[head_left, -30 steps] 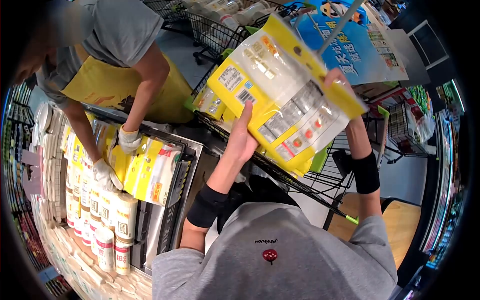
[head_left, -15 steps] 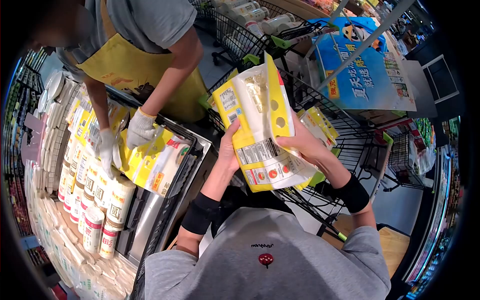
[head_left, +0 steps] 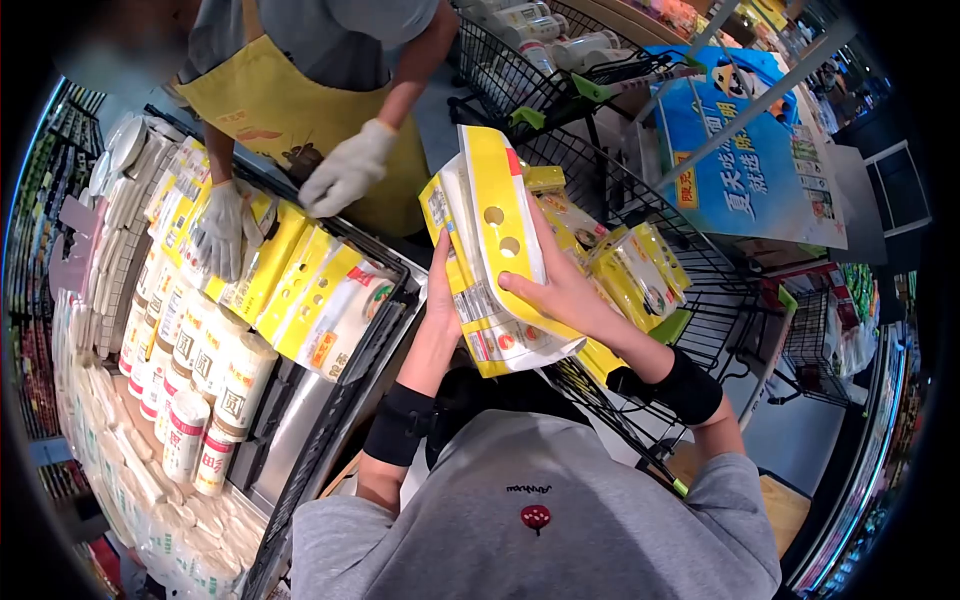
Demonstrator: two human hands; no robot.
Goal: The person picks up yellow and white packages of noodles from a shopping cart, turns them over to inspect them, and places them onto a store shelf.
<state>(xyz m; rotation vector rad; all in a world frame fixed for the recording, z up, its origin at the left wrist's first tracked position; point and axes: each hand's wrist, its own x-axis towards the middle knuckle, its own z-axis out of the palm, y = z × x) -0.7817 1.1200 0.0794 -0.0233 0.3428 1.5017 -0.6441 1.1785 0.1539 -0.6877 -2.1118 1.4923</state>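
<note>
Between both hands, in front of my chest, is a yellow and white noodle package [head_left: 500, 260] with two round holes in its yellow band. My left hand [head_left: 440, 305] presses on its left side. My right hand [head_left: 560, 290] grips its right side, thumb over the yellow band. Beyond it to the right, more yellow packages [head_left: 640, 275] lie in a wire shopping cart [head_left: 715, 290]. At the left, similar packages [head_left: 325, 300] lie in the display, above upright rolls of noodles [head_left: 240, 390].
A co-worker in a yellow apron [head_left: 310, 110] stands across the display, white-gloved hands [head_left: 350, 170] over the packages. Another cart with white rolls [head_left: 540, 35] is at the top. A blue poster [head_left: 745, 150] stands at the upper right.
The package has turned in my hands, with its yellow band now facing up. The co-worker's one glove has lifted off the packages. More packages in the cart show now.
</note>
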